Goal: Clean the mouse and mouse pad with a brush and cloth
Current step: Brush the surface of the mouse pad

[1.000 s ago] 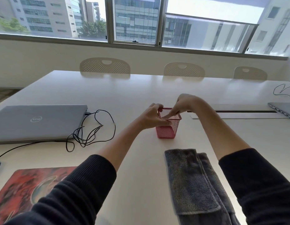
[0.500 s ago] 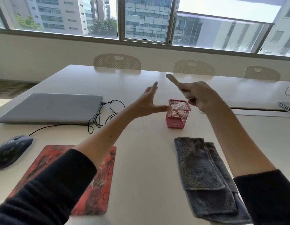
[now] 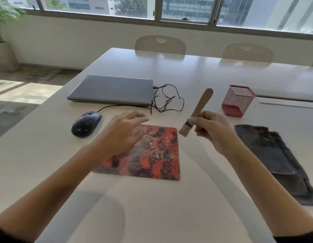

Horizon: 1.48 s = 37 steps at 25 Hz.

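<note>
A wooden-handled brush [image 3: 198,109] is held in my right hand [image 3: 211,128], bristles pointing down-left just past the top right corner of the red mouse pad [image 3: 152,160]. My left hand [image 3: 122,134] hovers blurred over the pad's upper left part, fingers loosely spread and holding nothing. To the left of the pad lies the black wired mouse [image 3: 86,123]. The folded grey cloth [image 3: 278,160] lies on the table at the right.
A shut grey laptop [image 3: 113,88] lies behind the mouse, with a tangle of black cable [image 3: 167,100] beside it. A red mesh pen cup [image 3: 237,100] stands behind the cloth. Chairs [image 3: 160,44] line the table's far side. The table's left edge runs near the mouse.
My right hand has lifted the brush out of the red cup and brought it down-left toward the pad. My left hand left the cup and moved over the pad. The view swung left.
</note>
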Each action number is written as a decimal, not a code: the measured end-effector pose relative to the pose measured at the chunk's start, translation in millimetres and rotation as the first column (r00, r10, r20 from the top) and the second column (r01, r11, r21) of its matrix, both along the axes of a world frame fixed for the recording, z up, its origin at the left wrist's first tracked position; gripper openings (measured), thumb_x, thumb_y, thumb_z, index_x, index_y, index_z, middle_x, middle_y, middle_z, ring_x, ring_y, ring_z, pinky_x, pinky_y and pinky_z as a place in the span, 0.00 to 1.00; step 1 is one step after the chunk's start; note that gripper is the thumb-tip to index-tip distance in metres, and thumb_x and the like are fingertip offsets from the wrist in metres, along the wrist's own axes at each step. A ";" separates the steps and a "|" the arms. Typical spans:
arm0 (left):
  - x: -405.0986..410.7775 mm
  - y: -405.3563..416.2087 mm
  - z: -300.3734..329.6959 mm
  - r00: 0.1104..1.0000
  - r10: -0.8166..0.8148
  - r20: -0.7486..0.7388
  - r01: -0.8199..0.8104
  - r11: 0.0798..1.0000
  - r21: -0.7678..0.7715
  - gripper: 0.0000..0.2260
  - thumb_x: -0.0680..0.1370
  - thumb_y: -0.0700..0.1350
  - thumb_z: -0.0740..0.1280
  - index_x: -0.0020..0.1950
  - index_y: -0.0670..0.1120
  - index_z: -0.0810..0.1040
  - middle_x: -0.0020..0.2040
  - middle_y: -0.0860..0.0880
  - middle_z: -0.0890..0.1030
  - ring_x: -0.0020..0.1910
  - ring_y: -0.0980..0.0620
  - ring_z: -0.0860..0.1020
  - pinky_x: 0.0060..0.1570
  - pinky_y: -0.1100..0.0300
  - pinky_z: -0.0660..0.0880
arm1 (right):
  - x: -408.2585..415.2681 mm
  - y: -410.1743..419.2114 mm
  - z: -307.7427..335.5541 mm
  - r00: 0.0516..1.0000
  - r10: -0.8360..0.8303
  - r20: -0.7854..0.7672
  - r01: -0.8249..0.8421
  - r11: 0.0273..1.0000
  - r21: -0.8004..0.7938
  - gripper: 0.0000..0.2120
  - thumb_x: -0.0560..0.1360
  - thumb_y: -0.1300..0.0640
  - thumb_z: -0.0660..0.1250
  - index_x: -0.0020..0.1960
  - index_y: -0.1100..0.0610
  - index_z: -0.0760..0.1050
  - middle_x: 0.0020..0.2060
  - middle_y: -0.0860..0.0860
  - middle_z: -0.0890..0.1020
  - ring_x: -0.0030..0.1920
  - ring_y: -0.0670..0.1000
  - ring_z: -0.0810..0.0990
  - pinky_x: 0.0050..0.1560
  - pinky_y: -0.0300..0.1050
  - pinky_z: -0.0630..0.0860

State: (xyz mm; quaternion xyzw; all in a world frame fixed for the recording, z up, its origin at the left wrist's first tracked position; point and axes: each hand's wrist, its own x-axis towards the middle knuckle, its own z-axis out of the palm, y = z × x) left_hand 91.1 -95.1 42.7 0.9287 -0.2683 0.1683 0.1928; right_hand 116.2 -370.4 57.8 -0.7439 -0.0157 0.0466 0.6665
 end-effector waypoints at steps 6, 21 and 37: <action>-58.6 37.5 -25.5 0.998 0.035 -0.044 -0.033 0.998 0.048 0.11 0.77 0.43 0.67 0.58 0.44 0.81 0.55 0.49 0.80 0.51 0.49 0.77 0.51 0.49 0.76 | -46.9 61.1 -15.2 0.968 -0.152 0.199 0.200 0.948 -0.249 0.04 0.71 0.59 0.71 0.38 0.56 0.77 0.27 0.45 0.78 0.29 0.46 0.77 0.30 0.43 0.76; -138.6 6.2 -37.4 0.969 0.190 -0.156 -0.154 0.964 0.217 0.26 0.78 0.57 0.56 0.61 0.38 0.78 0.51 0.47 0.78 0.49 0.46 0.77 0.51 0.53 0.76 | -95.4 123.6 -28.0 0.973 -0.066 0.220 0.129 0.949 -0.287 0.06 0.78 0.55 0.64 0.44 0.53 0.77 0.31 0.50 0.83 0.28 0.48 0.82 0.28 0.37 0.76; -135.6 6.6 -42.1 0.976 0.143 -0.163 -0.122 0.984 0.132 0.21 0.79 0.52 0.58 0.62 0.39 0.78 0.56 0.48 0.79 0.54 0.47 0.79 0.63 0.49 0.72 | -94.6 108.5 -25.2 0.867 -0.053 0.495 0.351 0.770 -0.533 0.06 0.77 0.57 0.62 0.42 0.54 0.74 0.23 0.41 0.71 0.28 0.41 0.75 0.28 0.27 0.66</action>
